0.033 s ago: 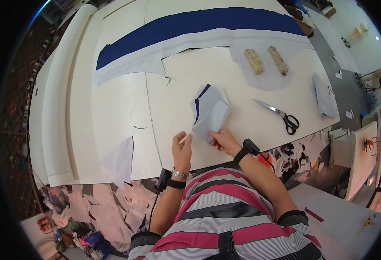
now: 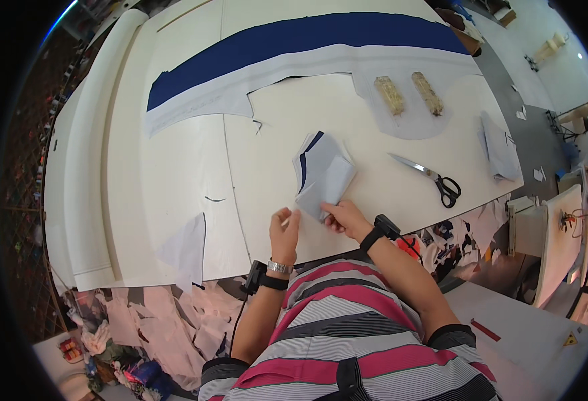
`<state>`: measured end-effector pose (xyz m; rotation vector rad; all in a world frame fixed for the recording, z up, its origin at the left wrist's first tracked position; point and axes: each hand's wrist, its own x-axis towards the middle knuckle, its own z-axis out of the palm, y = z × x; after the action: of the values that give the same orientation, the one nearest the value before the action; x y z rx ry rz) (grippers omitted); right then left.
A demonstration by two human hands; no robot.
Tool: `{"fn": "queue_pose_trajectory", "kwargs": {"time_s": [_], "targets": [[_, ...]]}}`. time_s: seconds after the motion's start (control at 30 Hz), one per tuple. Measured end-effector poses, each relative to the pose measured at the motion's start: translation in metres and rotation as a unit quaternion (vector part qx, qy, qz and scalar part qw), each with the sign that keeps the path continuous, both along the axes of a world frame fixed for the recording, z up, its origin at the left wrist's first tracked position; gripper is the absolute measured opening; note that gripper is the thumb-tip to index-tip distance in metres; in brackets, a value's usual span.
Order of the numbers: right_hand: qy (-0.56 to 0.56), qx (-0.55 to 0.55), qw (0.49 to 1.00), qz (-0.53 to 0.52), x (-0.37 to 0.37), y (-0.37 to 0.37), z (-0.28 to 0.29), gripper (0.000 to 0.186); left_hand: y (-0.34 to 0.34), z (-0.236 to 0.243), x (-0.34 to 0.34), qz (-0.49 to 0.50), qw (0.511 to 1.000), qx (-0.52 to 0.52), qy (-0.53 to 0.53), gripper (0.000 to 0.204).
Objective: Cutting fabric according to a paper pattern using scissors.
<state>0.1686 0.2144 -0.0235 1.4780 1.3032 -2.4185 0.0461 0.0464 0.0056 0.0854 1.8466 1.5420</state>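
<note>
Gripping a folded fabric piece, both hands over white cutting table, scissors nearby.

Short-sleeved shirt, striped across in grey, white, pink-red and black; sleeve hems dark. Small black clip or buckle at chest centre, low in view. Forearms bare below sleeves. Left hand: silver metal link watch just behind wrist, then black band with boxy black unit behind the watch; thin black cable hanging from unit down along forearm. Right hand: black band with boxy black unit behind wrist, thin dark cable trailing off it. No rings seen; fingers bare.
</note>
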Motion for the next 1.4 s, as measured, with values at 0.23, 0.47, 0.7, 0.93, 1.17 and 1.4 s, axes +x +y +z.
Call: {"fn": "queue_pose_trajectory", "kwargs": {"time_s": [0.23,0.47,0.7,0.93,1.17,1.4], "targets": [[-0.003,-0.098,0.995,0.010,0.012,-0.001,-0.003,0.035,0.048,-0.017,0.023,-0.083,0.996,-0.035,0.014,0.031],[-0.017,0.339,0.940,0.001,0.025,-0.013,0.016,0.051,0.044,-0.019,0.033,0.056,0.970,0.163,-0.170,0.039],[0.142,0.292,0.938,-0.121,0.069,0.077,0.072,0.043,0.137,0.053,0.100,0.026,0.957,0.224,-0.183,0.035],[0.122,0.369,0.901,-0.196,0.238,0.280,0.153,0.029,0.224,0.061,0.174,-0.140,0.957,0.200,-0.154,0.022],[0.210,0.330,0.860,-0.327,0.408,0.437,0.159,0.050,0.249,0.029,0.222,-0.076,0.978,0.117,-0.156,0.019],[-0.185,0.287,0.921,-0.189,0.471,0.470,0.064,0.059,0.247,0.009,0.237,-0.014,0.991,0.039,-0.124,0.020]]}}
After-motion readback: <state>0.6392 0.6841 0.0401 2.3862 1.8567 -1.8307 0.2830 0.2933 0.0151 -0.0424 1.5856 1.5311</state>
